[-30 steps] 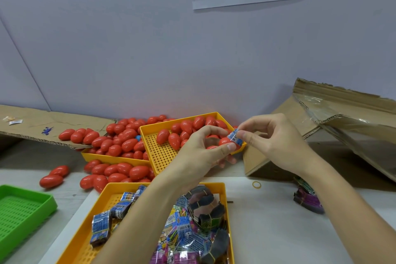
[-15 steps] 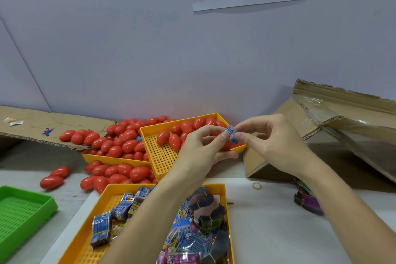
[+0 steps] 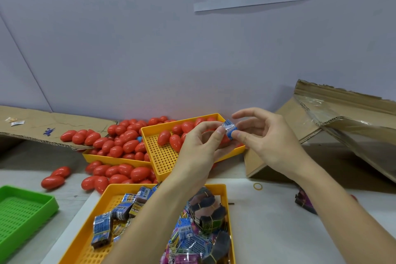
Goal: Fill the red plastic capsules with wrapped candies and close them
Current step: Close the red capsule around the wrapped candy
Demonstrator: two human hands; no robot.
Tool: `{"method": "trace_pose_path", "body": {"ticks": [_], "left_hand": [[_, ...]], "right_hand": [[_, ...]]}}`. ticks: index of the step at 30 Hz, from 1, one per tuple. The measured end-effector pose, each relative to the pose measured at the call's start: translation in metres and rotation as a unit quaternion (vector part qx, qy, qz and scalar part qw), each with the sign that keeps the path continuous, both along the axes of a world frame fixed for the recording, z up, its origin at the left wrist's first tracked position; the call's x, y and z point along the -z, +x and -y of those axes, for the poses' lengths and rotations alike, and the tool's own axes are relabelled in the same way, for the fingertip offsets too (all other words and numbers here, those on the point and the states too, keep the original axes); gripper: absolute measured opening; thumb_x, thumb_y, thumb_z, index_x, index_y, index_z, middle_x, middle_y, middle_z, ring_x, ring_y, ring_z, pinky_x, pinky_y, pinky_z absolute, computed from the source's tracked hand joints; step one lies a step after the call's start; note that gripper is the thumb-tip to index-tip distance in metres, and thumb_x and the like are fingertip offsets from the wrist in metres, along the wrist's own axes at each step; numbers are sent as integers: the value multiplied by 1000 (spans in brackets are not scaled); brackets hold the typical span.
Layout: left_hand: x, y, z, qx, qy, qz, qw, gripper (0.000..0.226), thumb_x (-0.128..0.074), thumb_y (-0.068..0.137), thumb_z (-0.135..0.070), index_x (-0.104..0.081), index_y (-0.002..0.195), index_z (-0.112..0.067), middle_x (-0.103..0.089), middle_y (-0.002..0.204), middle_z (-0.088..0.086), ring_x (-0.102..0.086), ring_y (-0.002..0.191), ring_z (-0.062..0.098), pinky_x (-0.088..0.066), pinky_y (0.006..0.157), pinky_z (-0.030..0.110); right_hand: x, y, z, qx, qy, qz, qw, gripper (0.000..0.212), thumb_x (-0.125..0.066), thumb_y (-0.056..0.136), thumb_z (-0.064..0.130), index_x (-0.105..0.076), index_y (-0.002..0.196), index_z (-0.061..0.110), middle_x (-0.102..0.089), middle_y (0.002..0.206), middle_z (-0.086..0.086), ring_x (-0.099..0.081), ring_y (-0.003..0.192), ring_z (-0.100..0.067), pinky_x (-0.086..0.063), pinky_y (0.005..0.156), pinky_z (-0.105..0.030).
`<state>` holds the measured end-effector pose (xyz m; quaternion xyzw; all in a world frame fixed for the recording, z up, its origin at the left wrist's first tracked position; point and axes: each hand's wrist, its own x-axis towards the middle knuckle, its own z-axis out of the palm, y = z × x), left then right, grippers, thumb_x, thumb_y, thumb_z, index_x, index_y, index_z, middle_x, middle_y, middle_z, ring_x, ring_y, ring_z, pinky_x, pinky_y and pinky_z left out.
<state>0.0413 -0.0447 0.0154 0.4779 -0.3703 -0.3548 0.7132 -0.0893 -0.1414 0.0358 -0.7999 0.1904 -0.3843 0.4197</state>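
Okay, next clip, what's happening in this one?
A person is packing candies into red capsules. Both hands pinch one blue wrapped candy in the air: the left hand on its left end, the right hand on its right. The left hand also seems to hold something red underneath, probably a capsule, mostly hidden. Below them an orange tray holds red capsules; a nearer orange tray holds more wrapped candies.

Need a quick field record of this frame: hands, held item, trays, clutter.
left hand: pinches blue wrapped candy; a red capsule seems to sit in its palm, mostly hidden
right hand: pinches the same candy
near yellow tray: candy packs
far yellow tray: red capsules
green tray: nothing visible inside
clutter: loose capsules, cardboard, rubber band
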Motion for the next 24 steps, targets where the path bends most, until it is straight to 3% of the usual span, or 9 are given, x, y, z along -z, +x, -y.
{"method": "trace_pose_path", "body": {"ticks": [8,13,16,20,24], "left_hand": [[2,-6,2,-8,-14,46,999,29,-60,86,-30,-62,111,-17,-76,100,-1,-73,99,18,-59,77,26],[1,-4,-2,-2,1,118,993,34,-60,93,-9,-56,127,-13,-70,116,3,-71,103,12,-59,80,25],[0,-4,-4,-17,5,170,985,36,-59,94,-5,-54,128,-12,-68,119,5,-69,106,12,-59,82,27],[-1,-5,-4,-25,4,211,977,34,-57,94,-1,-53,126,-12,-68,115,0,-68,104,6,-57,75,20],[-1,-7,-4,-32,10,240,970,32,-59,94,-3,-54,122,-17,-66,115,-3,-67,105,6,-57,72,19]], "right_hand": [[-1,0,-1,9,-4,-4,1000,33,-73,83,22,-65,115,26,-71,98,10,-67,95,-4,-57,86,-29],[-2,-6,5,-8,4,4,1000,31,-73,83,16,-68,112,25,-72,97,9,-68,94,-3,-57,86,-26],[-2,-9,7,-34,3,-4,999,31,-73,83,15,-67,111,26,-73,99,8,-68,96,-4,-56,86,-23],[-4,-12,8,-57,19,-4,998,39,-70,77,33,-66,115,25,-72,103,8,-67,100,-5,-56,83,-21],[-3,-11,7,-46,15,-9,999,28,-67,79,31,-71,106,23,-73,100,6,-68,96,-6,-57,79,-22]]}}
